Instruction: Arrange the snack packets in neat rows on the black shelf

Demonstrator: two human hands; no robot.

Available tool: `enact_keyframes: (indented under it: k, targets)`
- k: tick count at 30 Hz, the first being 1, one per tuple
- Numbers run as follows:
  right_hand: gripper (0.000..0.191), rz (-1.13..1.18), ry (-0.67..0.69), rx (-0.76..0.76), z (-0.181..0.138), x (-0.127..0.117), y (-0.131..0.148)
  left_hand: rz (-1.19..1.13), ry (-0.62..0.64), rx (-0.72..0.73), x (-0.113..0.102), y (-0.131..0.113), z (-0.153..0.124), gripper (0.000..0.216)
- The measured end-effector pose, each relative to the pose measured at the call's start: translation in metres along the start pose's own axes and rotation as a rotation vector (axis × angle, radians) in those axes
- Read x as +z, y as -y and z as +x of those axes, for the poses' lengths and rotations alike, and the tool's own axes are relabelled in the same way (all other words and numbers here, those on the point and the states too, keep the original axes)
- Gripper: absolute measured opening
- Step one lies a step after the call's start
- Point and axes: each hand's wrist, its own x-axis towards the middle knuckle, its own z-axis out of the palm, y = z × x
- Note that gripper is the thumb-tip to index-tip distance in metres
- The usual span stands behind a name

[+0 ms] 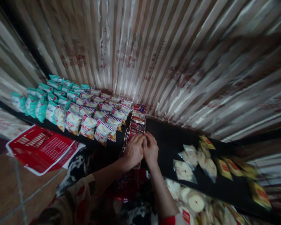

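Both of my hands meet over a row of dark red snack packets (138,117) on a narrow black shelf (162,137). My left hand (134,148) is curled at the near end of the row, with a dark red packet partly hidden under it. Right against it, my right hand (151,150) has its fingers bent and pressed at the edge of the same packet. To the left of the row stand white puffed-snack bags (103,131) in several lines. Behind my fingers, the exact grip is hidden.
Teal snack bags (41,109) fill the shelf's left end. Clear packs of pale round food (184,170) and yellow packets (224,168) lie to the right. Below is a container of more packs (196,201). A red printed bag (42,147) hangs lower left; striped sheeting (140,47) backs the shelf.
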Motion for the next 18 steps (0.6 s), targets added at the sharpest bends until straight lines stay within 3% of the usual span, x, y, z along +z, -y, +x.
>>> enact_keyframes:
  k: [4,10,14,18]
  targets:
    - [0.033,0.102,0.022,-0.016,-0.076,-0.017,0.012,-0.145,0.027,0.077,-0.012,-0.015,-0.071,0.038]
    - [0.038,0.143,0.19,0.092,-0.171,-0.007,0.012,-0.141,0.315,-0.045,-0.02,0.002,-0.154,0.034]
    - [0.044,0.054,0.424,0.238,-0.192,0.017,0.011,-0.121,0.432,-0.259,-0.021,0.03,-0.181,0.034]
    - [0.047,-0.136,0.735,0.277,-0.181,0.047,0.008,-0.151,0.486,-0.589,-0.019,0.059,-0.177,0.033]
